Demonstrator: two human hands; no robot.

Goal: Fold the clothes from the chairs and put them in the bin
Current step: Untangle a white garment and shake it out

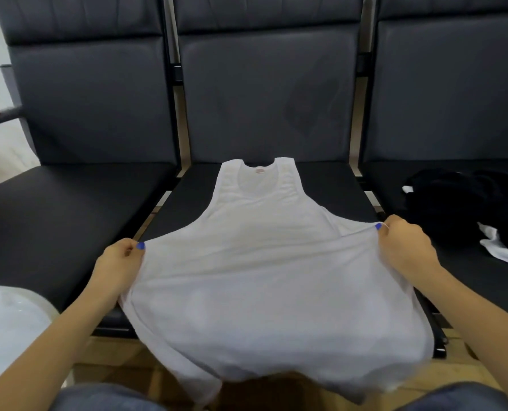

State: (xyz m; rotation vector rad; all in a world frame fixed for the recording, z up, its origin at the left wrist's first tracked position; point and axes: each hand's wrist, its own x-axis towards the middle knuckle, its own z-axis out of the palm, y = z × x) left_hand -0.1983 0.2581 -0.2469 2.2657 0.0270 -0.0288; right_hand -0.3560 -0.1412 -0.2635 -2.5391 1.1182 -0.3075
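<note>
While both hands work the fabric, a white tank top (264,262) lies spread across the seat of the middle chair (187,197), neckline pointing to the backrest and hem spilling off the front edge toward the person's knees. It is thin, almost see-through cotton, sleeveless, with a scooped neck, two broad shoulder straps and a small pinkish label inside the collar. The upper part lies flat and smooth on the black cushion; the lower part hangs slack, blurred at the hem, with soft creases running across it.

Left hand (119,262) has its fingers curled in, pinching the left side seam just under the armhole, a blue-painted thumbnail showing on top of the cloth. Right hand (406,247) does the same on the other side, fingers closed round the edge below the right armhole, another blue nail visible at the pinch. The cloth is pulled taut in a line between the two grips.

On the chair to the right (454,277) sits a heap of black clothing (466,209) with a white garment (501,250) poking out beneath it, well apart from the tank top. The chair to the left (54,218) shows bare black seat. At the lower left corner, a pale translucent bin (9,327) stands beside the left forearm.
</note>
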